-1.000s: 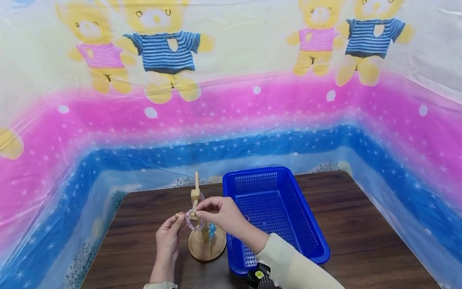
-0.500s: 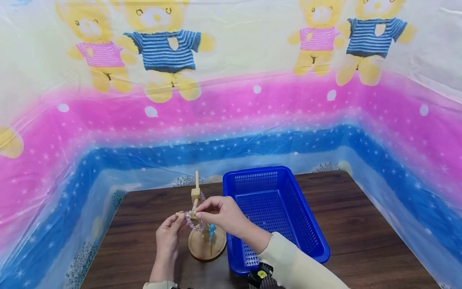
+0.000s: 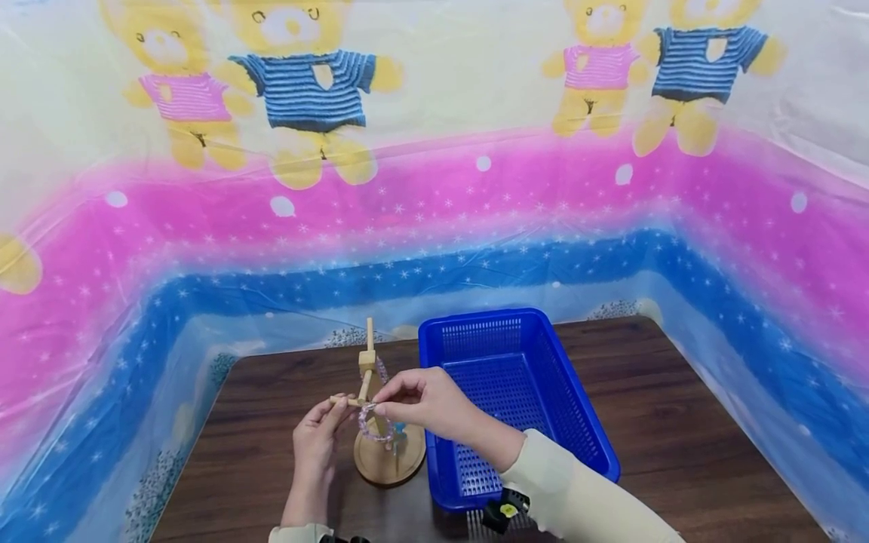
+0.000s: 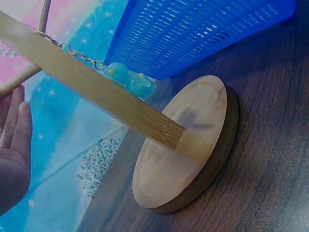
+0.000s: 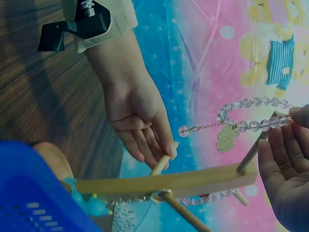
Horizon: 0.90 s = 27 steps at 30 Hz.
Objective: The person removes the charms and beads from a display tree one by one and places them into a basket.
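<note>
My right hand (image 3: pixel 431 403) pinches a bracelet of clear pinkish beads (image 5: pixel 246 125), which has a gold heart charm (image 5: pixel 226 139) and a short chain ending in one bead. The bracelet overlaps the end of a peg on a wooden stand (image 3: pixel 366 362). With thumb and fingers, my left hand (image 3: pixel 315 445) holds the tip of another peg (image 5: pixel 160 166) on that stand. A light-blue figure keychain (image 4: pixel 129 81) hangs by its chain from the stand, above the round wooden base (image 4: pixel 186 159). Another beaded strand (image 5: pixel 207 198) hangs behind the post.
Close to the right of the stand, a blue plastic basket (image 3: pixel 591 422) sits on the dark wooden table (image 3: pixel 692 422). A printed curtain with bears (image 3: pixel 434 181) surrounds the table's back and sides. A black wrist camera mount (image 3: pixel 505 510) sits at the right sleeve.
My right hand and the bracelet have shifted slightly right, so more of the peg shows beside my left fingers. The left hand keeps its place on the peg.
</note>
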Tool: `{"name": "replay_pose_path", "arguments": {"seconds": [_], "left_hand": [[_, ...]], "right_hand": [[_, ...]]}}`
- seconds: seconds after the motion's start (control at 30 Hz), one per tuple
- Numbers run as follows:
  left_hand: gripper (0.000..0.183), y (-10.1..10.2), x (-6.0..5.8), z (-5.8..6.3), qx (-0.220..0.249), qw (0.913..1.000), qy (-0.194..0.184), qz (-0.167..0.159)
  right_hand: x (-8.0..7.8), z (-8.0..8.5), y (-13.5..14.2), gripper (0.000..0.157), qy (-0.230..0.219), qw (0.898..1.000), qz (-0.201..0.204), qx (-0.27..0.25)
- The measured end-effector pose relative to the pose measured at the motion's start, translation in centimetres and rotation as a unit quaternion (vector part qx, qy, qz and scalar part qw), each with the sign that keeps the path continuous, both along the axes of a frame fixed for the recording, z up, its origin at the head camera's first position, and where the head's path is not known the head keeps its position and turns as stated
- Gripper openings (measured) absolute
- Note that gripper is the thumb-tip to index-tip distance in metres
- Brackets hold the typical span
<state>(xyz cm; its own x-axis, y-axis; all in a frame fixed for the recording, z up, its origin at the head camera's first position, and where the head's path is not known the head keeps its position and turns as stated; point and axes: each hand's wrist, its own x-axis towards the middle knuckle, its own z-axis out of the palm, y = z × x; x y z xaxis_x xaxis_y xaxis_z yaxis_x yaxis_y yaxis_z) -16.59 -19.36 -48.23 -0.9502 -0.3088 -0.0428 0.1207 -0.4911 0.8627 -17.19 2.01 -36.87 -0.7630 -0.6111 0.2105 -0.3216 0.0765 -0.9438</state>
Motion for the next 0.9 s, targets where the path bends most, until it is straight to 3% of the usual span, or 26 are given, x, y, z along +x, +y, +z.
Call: {"name": "replay_pose_path", "arguments": {"seconds": [0.37,0.67,0.9], "left_hand": [[0.029,-0.1,-0.2,-0.1,-0.002,1.0000,-0.006,0.003],[0.029,0.0,0.0,0.1,0.009,0.9999,-0.007,-0.002],[0.029,0.1,0.1,0.2,0.009,0.9998,-0.017,-0.002]], "right_hand": [[-1.5,0.1,3.0,0.015,0.021,0.998,-0.006,0.065],[-3.3,-0.2,5.7,0.014,0.031,0.987,-0.041,0.152],[-4.9,-1.4,7.0,0.014,0.031,0.981,-0.042,0.187]]}}
